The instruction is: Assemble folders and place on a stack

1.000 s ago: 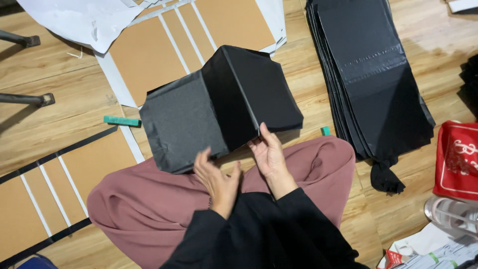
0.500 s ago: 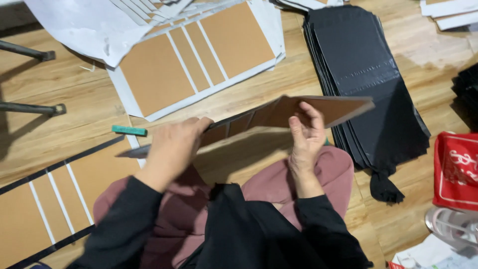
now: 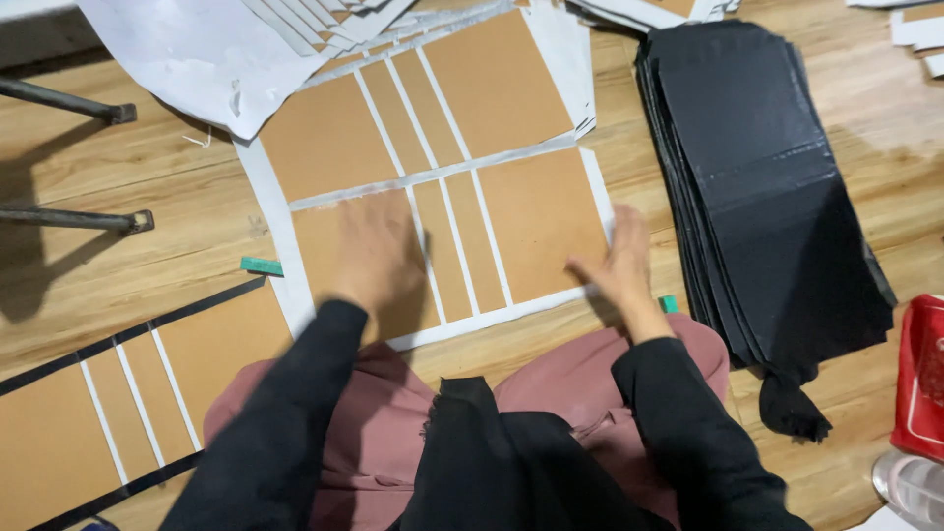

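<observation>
A flat sheet of brown cardboard panels on white paper (image 3: pixel 511 221) lies on the wooden floor in front of my knees. My left hand (image 3: pixel 379 258) rests flat on its left panel, fingers together and palm down. My right hand (image 3: pixel 619 265) touches the sheet's right edge near the bottom corner, fingers spread. A second sheet of brown panels on white (image 3: pixel 433 108) lies just beyond it. My pink-clad legs and black sleeves fill the lower part of the view.
A stack of flat black covers (image 3: pixel 767 187) lies to the right. A brown panel sheet with black border (image 3: pixel 128 393) sits lower left. White paper (image 3: pixel 187 59), two metal legs (image 3: pixel 69 98), a green tool (image 3: pixel 262 266) and a red bag (image 3: pixel 924 379) surround me.
The folded black-and-brown cover I held up has turned over and come down flat; it lies brown side up on the floor under my two hands.
</observation>
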